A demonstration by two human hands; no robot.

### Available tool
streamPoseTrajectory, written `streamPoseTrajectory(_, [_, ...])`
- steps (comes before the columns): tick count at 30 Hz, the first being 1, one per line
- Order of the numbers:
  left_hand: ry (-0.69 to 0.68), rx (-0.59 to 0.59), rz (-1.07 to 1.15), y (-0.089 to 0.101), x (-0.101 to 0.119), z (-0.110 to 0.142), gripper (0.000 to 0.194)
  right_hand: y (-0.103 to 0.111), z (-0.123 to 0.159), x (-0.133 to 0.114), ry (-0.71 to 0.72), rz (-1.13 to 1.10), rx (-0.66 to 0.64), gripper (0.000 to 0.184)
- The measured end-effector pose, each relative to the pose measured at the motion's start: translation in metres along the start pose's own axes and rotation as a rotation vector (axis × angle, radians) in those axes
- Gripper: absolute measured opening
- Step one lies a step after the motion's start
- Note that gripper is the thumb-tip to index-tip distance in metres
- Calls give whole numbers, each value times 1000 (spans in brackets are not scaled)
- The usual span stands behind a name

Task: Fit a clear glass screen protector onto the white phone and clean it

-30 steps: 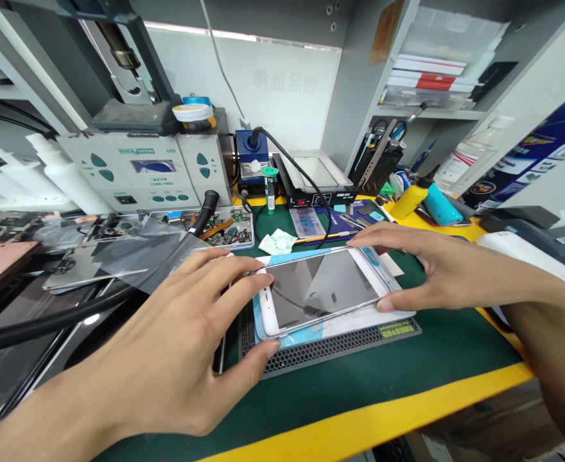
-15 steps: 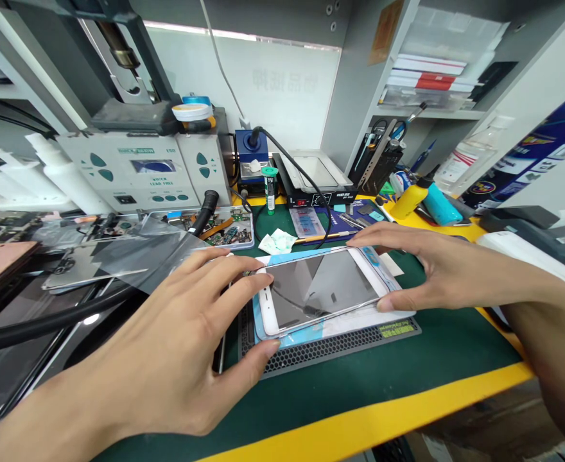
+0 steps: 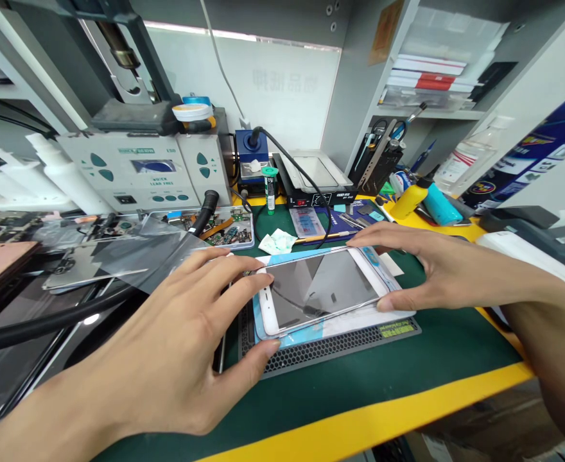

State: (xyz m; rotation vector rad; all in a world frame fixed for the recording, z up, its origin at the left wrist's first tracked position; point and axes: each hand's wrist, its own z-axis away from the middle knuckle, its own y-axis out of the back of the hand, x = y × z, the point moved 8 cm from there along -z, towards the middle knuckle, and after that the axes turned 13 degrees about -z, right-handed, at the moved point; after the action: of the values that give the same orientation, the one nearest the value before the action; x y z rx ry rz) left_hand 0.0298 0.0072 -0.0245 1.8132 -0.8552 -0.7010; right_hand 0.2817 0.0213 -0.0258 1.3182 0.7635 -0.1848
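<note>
A white-framed smartphone [image 3: 318,289] lies screen up, its dark glass reflecting a cable and pale shapes. Under it is a blue-and-white printed sheet or box [image 3: 340,325], on a grey honeycomb-patterned mat [image 3: 330,348]. My left hand [image 3: 200,333] spans the phone's left end, fingertips on its frame and thumb by the near left corner. At the other end, my right hand [image 3: 422,269] grips across the phone, with the thumb at the near corner and the fingers at the far one. The phone's underside is hidden.
A hot-air rework station [image 3: 142,167] stands at the back left, its black hose [image 3: 94,311] running along the left. Behind the phone are a parts tray [image 3: 229,240], a green-capped syringe [image 3: 269,191], a crumpled tissue [image 3: 277,242] and a heating plate [image 3: 316,176]. A yellow bottle [image 3: 410,199] is at right.
</note>
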Motion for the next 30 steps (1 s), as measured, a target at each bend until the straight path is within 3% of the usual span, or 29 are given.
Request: streamPoseTrajectory(30, [-15,-2,-23,-1,-1,1,51,-3,0,3,-1,21,-33,78])
